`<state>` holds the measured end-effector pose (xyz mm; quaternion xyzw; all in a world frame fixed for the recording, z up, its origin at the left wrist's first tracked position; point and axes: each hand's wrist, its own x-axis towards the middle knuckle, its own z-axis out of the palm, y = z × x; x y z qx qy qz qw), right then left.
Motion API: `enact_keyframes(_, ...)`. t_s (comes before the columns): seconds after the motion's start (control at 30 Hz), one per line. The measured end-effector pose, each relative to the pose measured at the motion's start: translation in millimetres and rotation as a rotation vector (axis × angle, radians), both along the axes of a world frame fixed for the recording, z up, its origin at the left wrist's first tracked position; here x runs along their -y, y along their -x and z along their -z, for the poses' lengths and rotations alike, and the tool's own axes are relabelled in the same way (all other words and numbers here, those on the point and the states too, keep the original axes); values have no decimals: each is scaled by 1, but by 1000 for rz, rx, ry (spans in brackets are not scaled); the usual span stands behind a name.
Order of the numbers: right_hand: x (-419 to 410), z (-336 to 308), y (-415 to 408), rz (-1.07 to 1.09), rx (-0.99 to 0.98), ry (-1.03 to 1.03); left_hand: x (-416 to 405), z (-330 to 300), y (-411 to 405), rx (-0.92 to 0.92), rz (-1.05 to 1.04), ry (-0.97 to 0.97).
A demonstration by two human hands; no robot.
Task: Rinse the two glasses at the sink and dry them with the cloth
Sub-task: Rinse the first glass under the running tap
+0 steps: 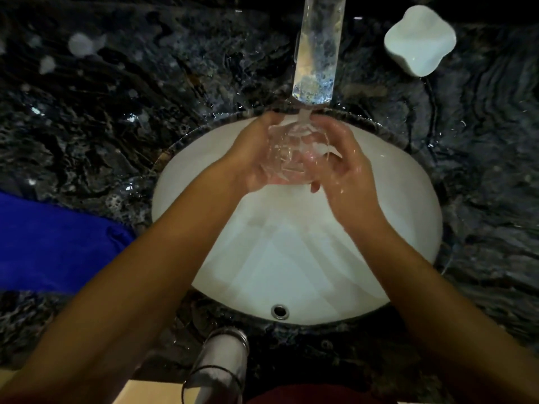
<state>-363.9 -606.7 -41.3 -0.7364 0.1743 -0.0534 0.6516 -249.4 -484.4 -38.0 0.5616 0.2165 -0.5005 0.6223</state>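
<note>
two glasses: one (pixel 291 153) in both hands under tap, one (pixel 217 371) on counter

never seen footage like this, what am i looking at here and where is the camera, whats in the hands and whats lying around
There is no machine here: a person works with bare hands, and the one camera sits on their head, looking down at a white sink basin set in a dark marble counter.

The left hand and right hand both hold a clear glass under water running from the chrome tap. Each grip is closed around it.

A second glass stands on the counter's near edge, apart from the hands. A blue cloth lies on the counter to the left. A white ceramic container sits at the far right, beside the tap.
</note>
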Motion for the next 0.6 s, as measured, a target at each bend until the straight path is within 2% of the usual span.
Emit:
enact_keyframes(0.03, 5, -1, -7, 7, -38, 16, 0, 0, 3, -11, 23, 3)
enact_keyframes(0.07, 10, -1, -17, -14, -47, 139, 0, 1, 4, 5, 50, -13)
enact_keyframes(0.13, 22, -5, -37, -130, -3, 542, 5, 2, 6, 64, 97, -42)
enact_keyframes(0.17, 24, -10, -51, -209, 7, 671, 6, 3, 5, 86, 93, -49)
enact_keyframes(0.3, 29, -14, -80, -401, -71, 785, 15, 2, 7, 142, 24, -72)
enact_keyframes(0.37, 28, -5, -79, -419, -122, 740, 17, 4, 11, 132, -7, -71)
enact_keyframes(0.43, 28, -8, -80, -335, -237, 653, 18, 8, 13, 129, -85, -57)
enact_keyframes(0.53, 26, -12, -86, -244, -259, 542, 16, 10, 12, 213, -229, -66)
enact_keyframes(0.6, 24, -15, -83, -240, -354, 340, 19, 8, 12, 252, -283, -113)
